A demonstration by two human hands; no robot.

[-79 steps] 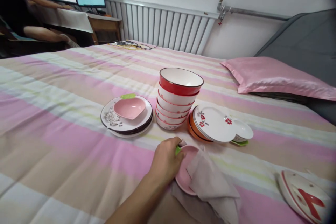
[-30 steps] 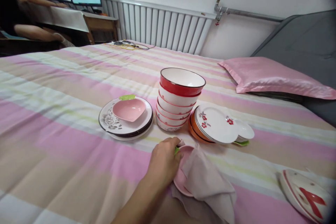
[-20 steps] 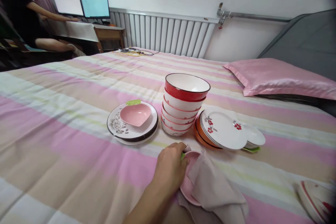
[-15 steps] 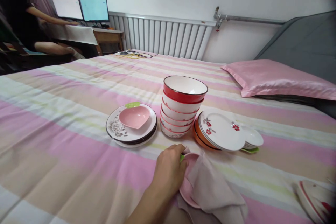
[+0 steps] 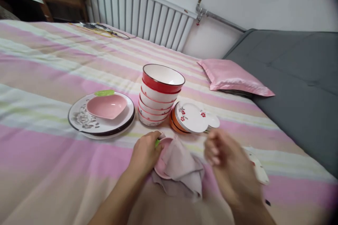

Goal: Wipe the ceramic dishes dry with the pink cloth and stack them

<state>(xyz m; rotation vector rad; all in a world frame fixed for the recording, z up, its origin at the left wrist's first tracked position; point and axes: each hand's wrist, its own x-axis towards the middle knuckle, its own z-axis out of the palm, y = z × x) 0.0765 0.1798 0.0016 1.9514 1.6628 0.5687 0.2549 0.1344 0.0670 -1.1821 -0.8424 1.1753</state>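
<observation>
The pink dish [image 5: 159, 166] is on the near side of the bowl stack [image 5: 157, 103], a pale cloth [image 5: 182, 161] lying partly in it, the left hand [image 5: 145, 153] pinching its green handle [image 5: 157, 143]. The right hand [image 5: 229, 165], out of view half a second ago, now shows right of the stack, fingers curled, too blurred to tell if holding anything; that puts a second hand near the dish. Left of the stack, dark-rimmed plates [image 5: 76, 120] bear a heart-shaped dish [image 5: 107, 107]; right, flowered plates [image 5: 194, 119] top orange dishes [image 5: 175, 124].

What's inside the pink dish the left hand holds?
A mauve cloth lies over part of the pink dish; bare pink shows beside it. Whatever the cloth covers is hidden.
</observation>
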